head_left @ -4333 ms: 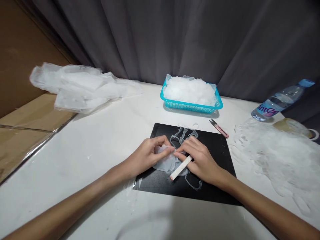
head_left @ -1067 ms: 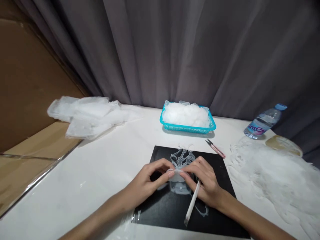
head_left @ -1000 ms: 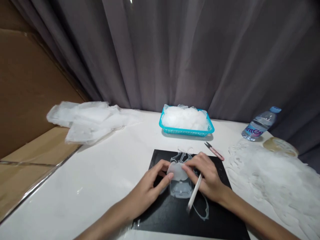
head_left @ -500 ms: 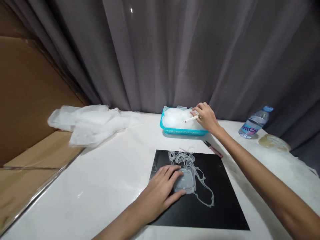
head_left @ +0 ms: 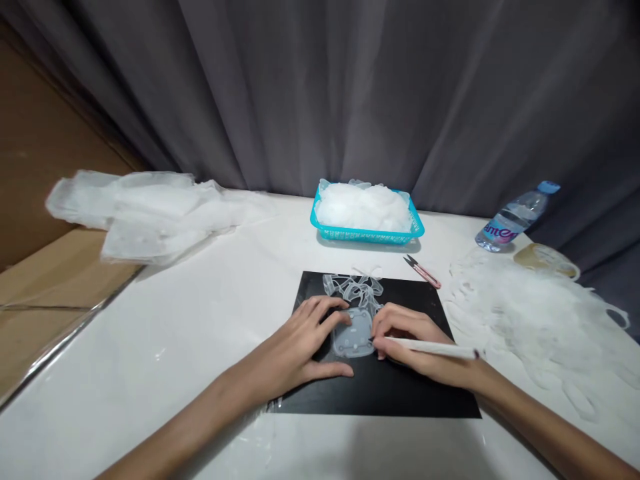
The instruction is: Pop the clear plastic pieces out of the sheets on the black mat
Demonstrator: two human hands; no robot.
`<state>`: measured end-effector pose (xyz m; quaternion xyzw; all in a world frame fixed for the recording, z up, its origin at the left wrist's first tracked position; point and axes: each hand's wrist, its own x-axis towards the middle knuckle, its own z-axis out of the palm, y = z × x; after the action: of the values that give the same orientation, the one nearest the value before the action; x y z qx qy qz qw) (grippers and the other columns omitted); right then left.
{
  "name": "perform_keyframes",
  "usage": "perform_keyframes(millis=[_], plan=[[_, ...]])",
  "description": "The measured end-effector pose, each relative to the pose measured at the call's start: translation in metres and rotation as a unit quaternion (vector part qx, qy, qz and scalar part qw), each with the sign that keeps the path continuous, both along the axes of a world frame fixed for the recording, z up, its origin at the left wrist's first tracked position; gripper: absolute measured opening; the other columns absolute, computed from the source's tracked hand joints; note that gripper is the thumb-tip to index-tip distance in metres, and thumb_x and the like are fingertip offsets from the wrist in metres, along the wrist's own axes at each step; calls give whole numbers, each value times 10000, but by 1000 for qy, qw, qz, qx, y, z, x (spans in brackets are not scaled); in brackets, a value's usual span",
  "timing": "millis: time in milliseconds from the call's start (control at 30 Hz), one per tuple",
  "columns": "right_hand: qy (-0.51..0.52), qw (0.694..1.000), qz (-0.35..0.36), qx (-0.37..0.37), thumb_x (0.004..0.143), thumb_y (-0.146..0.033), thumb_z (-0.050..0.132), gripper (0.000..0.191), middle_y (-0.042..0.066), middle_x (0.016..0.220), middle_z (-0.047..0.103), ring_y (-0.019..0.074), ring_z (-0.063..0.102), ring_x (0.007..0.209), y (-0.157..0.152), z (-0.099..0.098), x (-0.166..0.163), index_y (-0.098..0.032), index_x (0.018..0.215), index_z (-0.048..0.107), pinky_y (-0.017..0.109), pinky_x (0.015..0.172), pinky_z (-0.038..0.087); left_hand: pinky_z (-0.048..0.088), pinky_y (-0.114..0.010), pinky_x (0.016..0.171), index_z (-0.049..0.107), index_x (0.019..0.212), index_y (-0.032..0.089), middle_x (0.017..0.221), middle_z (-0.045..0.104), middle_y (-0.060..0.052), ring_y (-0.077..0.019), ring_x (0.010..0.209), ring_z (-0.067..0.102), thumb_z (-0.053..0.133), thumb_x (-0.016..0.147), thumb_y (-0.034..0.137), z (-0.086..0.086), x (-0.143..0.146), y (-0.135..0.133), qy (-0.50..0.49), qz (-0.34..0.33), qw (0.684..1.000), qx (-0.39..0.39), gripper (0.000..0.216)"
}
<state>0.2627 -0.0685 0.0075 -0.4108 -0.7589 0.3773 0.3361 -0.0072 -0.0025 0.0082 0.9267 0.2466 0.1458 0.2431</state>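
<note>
A translucent, rounded-square plastic piece [head_left: 354, 337] lies on a black mat [head_left: 400, 393], with thin clear trimmings [head_left: 353, 288] trailing from its far side. My left hand [head_left: 315, 337] rests over the piece's left edge, fingers spread, thumb stretched out on the mat. My right hand [head_left: 413, 340] is closed around a slim white pen-like tool [head_left: 435, 347]. Its dark tip is at the right edge of the plastic piece, and its back end points right. The right fingers partly hide the trimmings there.
Beyond the mat sits a turquoise basket [head_left: 370, 235] heaped with white material. Thread snips [head_left: 423, 271] lie by the mat's far right corner. A water bottle [head_left: 515, 220], a tape roll [head_left: 547, 260] and a white translucent heap [head_left: 540, 313] are rightward; plastic bags [head_left: 155, 213] lie left.
My right hand has come from the basket down to the plastic piece, bringing the white pen-like tool along. My left hand stays on the piece. The camera view has shifted.
</note>
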Motion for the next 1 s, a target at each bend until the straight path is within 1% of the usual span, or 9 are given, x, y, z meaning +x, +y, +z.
perform_keyframes(millis=[67, 133, 233, 333, 433, 600, 667, 767, 1000], plan=[[11, 1000, 11, -10, 1026, -274, 620, 114, 58, 1085, 696, 162, 680, 982, -1, -6, -1, -212, 1022, 716, 288, 858, 572, 485, -474, 1089, 606, 1316, 257, 1456, 569, -110, -332, 1345, 518, 694, 929, 575, 3, -1, 1, 10, -30, 999, -6, 508], [18, 999, 16, -33, 1015, -245, 633, 135, 47, 1101, 714, 155, 694, 993, 1, -10, -2, -227, 1118, 719, 290, 889, 583, 493, -464, 1079, 617, 1333, 255, 1427, 610, -108, -318, 1312, 563, 683, 950, 546, 5, -1, 1, 19, -55, 998, -5, 485], [32, 998, 14, -51, 989, -263, 676, 106, 35, 1040, 742, 156, 716, 936, 4, -10, -3, -217, 1067, 730, 299, 874, 604, 512, -471, 1074, 634, 1367, 240, 1423, 646, -121, -323, 1281, 628, 678, 962, 532, 5, 0, -1, 23, -61, 998, 3, 501], [28, 999, 22, -36, 972, -270, 699, 75, 40, 1003, 757, 164, 719, 902, 6, -10, -4, -204, 989, 729, 316, 854, 612, 523, -474, 1091, 651, 1392, 251, 1474, 632, -124, -332, 1290, 654, 683, 956, 539, 2, 0, 0, 13, -53, 998, 5, 524], [9, 1000, 14, -10, 963, -277, 713, 73, 35, 971, 762, 168, 716, 898, 8, -10, -4, -207, 951, 722, 336, 869, 606, 504, -470, 1135, 650, 1412, 263, 1501, 619, -108, -330, 1345, 623, 693, 950, 535, 0, -1, 2, 4, -57, 998, 5, 538], [5, 1000, 20, -18, 969, -275, 707, 72, 28, 975, 764, 159, 719, 897, 10, -10, -3, -208, 945, 718, 329, 883, 597, 474, -472, 1171, 656, 1404, 268, 1518, 607, -88, -335, 1401, 573, 704, 937, 548, 1, 0, 2, 5, -31, 999, -14, 547], [7, 1000, 29, -10, 967, -254, 708, 49, 23, 973, 761, 158, 713, 906, 9, -10, -3, -209, 950, 719, 330, 890, 586, 480, -450, 1163, 662, 1391, 275, 1516, 609, -80, -315, 1382, 593, 665, 978, 514, 2, 1, 1, -1, -20, 999, -37, 477], [5, 999, 38, 7, 973, -245, 702, 33, 17, 968, 759, 166, 704, 932, 8, -11, -4, -221, 959, 721, 351, 916, 571, 470, -424, 1165, 674, 1367, 296, 1511, 613, -54, -275, 1366, 606, 557, 1062, 390, 0, 3, 2, -5, -14, 998, -64, 340], [-3, 1000, 30, 1, 984, -231, 686, 36, 18, 989, 751, 163, 698, 946, 6, -10, -5, -224, 981, 722, 347, 925, 570, 426, -427, 1171, 652, 1374, 291, 1515, 605, -53, -265, 1367, 590, 519, 1077, 322, -2, 4, 2, 17, -28, 999, -19, 327]])
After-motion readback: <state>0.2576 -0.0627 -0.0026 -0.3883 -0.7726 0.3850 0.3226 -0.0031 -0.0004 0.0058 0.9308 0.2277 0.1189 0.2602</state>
